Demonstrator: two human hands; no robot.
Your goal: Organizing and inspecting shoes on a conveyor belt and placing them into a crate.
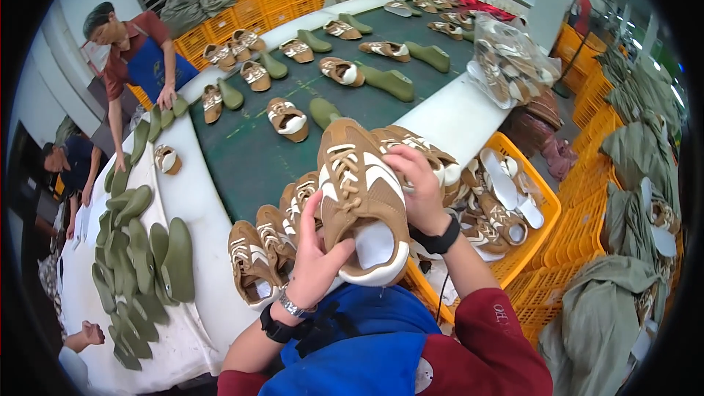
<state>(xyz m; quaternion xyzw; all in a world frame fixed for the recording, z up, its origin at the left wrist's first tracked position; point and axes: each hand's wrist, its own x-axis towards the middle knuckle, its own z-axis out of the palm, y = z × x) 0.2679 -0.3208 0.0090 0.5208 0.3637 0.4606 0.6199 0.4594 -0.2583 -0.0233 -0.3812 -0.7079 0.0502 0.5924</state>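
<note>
Between my two hands I hold up a brown sneaker (352,183) with white side stripes and tan laces, its toe pointing away and its opening toward me. My left hand (317,257) grips the heel side, thumb at the collar. On the other side my right hand (419,183) closes round the forefoot. A white insole shows inside the shoe. Similar sneakers (253,253) stand in a row behind and left of it, partly hidden by my hands and the shoe. More brown sneakers (422,143) sit just beyond my right hand.
A green belt (242,147) carries scattered sneakers and green shoe lasts (389,82). Many lasts (139,249) lie on the white table at left, where a co-worker (147,59) reaches. A yellow crate (546,209) of shoes stands at my right, near a bagged pile of sneakers (513,59).
</note>
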